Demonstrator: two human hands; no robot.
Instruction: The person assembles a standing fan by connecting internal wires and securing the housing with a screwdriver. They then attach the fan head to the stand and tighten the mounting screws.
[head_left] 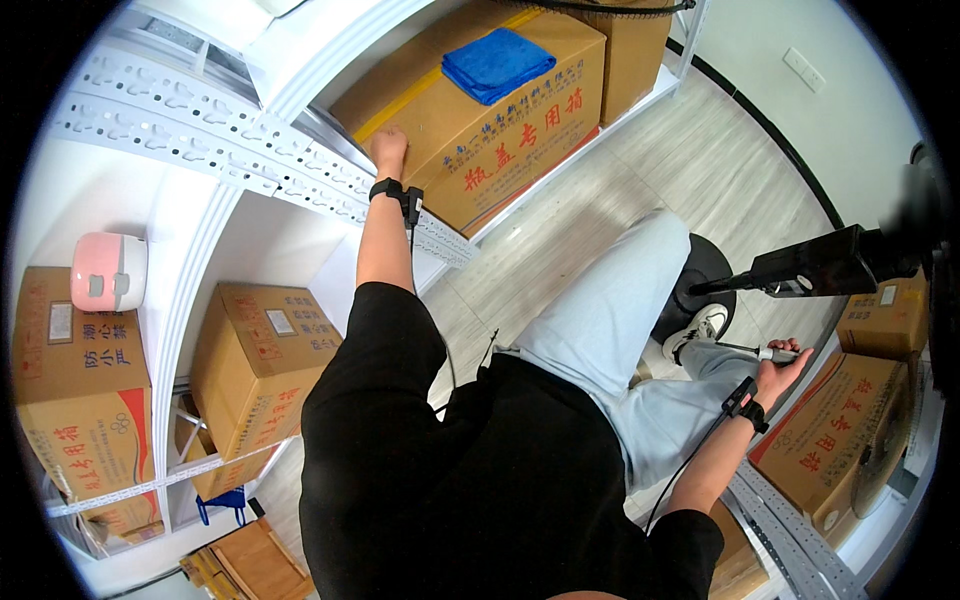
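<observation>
One slim tool with a greyish handle and one thin, straight shaft (772, 354) is at the right of the frame, pinched in the right hand (778, 379), shaft pointing left. Upper left of centre, the left hand (389, 150) curls against one large brown cardboard box (450, 170) bearing one folded blue cloth (498, 65); I cannot tell whether it grips anything.

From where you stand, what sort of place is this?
Probably a storeroom: there is white perforated metal shelving, with large printed cardboard boxes stored along it on both sides.
</observation>
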